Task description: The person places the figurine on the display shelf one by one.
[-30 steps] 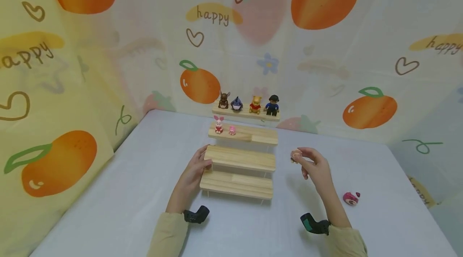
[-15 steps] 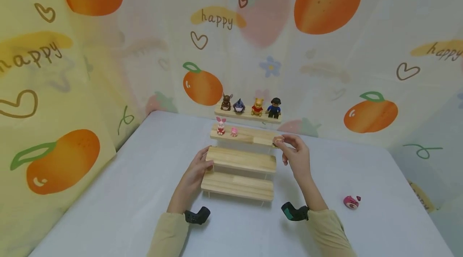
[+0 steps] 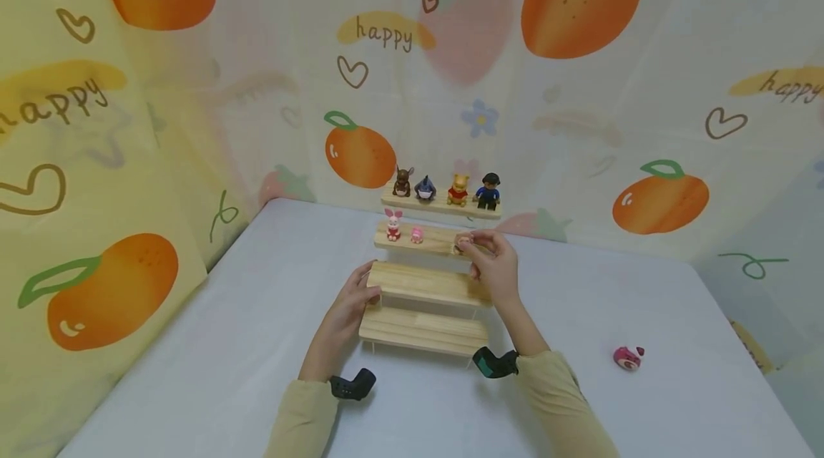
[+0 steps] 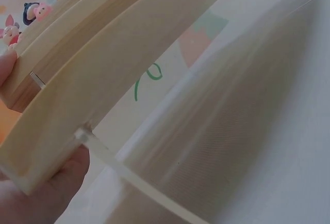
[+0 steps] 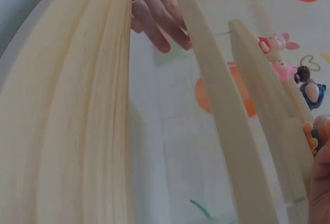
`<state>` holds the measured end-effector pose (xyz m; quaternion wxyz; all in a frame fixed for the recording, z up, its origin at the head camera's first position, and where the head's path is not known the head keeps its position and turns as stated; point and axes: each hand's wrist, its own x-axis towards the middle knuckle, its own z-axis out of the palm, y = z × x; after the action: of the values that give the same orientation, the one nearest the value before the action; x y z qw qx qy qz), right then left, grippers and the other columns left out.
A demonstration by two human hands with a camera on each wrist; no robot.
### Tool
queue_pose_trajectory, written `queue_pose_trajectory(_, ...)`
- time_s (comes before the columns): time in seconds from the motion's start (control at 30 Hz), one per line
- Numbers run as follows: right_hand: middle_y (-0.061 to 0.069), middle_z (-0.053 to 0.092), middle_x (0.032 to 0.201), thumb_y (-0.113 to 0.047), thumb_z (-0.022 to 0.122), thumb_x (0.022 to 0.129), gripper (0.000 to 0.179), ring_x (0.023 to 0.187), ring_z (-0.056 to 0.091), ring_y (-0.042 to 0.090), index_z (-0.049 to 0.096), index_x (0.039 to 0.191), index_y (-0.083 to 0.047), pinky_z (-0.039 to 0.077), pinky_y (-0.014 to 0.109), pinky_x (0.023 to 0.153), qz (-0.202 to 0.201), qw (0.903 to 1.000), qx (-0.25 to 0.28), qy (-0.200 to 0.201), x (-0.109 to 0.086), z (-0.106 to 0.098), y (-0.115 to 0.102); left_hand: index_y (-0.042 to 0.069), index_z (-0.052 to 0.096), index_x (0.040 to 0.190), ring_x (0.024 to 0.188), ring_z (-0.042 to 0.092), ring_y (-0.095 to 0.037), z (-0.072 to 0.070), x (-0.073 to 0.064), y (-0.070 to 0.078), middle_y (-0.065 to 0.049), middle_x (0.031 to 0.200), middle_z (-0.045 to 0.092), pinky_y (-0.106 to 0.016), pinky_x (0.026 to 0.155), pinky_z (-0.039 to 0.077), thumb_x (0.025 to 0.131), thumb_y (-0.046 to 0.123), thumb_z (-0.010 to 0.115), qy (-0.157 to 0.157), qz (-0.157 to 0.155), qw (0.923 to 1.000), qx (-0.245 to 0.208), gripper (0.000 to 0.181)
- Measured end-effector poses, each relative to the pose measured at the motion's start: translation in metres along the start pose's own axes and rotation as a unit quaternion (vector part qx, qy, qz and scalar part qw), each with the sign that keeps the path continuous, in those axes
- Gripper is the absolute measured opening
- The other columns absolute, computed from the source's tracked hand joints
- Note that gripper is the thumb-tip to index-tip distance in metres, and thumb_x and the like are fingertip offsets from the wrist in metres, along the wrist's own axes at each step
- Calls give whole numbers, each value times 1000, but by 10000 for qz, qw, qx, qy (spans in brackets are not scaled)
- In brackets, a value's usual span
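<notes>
A tiered wooden display stand with thin clear legs stands on the table. My left hand grips the left end of its third shelf from the top, thumb above and fingers underneath, as the left wrist view shows of the hand. My right hand pinches a small pinkish-brown toy figurine at the right part of the second shelf. In the right wrist view the figurine sits at the fingertips, right at that shelf's edge. A Piglet figurine and a small pink figurine stand at this shelf's left.
On the top shelf are a brown kangaroo figurine, an Eeyore, a Winnie the Pooh and a dark-haired figure in blue. A magenta toy lies on the table at right. A fruit-print cloth hangs behind.
My right hand has moved left with the figurine, from beside the stand to over the second shelf. My left hand keeps its grip on the third shelf.
</notes>
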<state>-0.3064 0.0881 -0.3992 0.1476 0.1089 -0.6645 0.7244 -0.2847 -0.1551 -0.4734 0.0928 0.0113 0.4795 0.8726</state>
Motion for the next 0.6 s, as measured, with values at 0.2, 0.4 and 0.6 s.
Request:
queue_pose_trajectory(0.2, 17, 64, 90, -11, 68, 79, 29, 36, 46, 9, 55, 100, 6, 37, 20, 33, 303, 9993, -70, 186, 1, 11, -1, 6, 27, 135, 112, 33, -22, 1, -1, 1, -10, 139, 28, -27, 83, 33, 80, -11, 52, 48, -39, 9999, -129, 62)
queue_pose_trajectory(0.4, 14, 64, 90, -7, 66, 80, 26, 36, 45, 8, 53, 100, 5, 38, 21, 33, 250, 9988, 46, 411, 0, 20, 2, 6, 26, 135, 116, 30, -21, 0, -1, 1, -9, 141, 25, -27, 86, 32, 80, -11, 52, 32, -54, 10000, -66, 63)
queue_pose_trajectory(0.6, 15, 62, 86, -6, 67, 79, 28, 35, 45, 8, 51, 99, 6, 38, 20, 34, 328, 9970, 188, 680, -1, 28, 4, 7, 23, 137, 111, 31, -20, 1, -1, 2, -9, 140, 24, -26, 83, 31, 82, -10, 50, -46, -100, 9999, -77, 63)
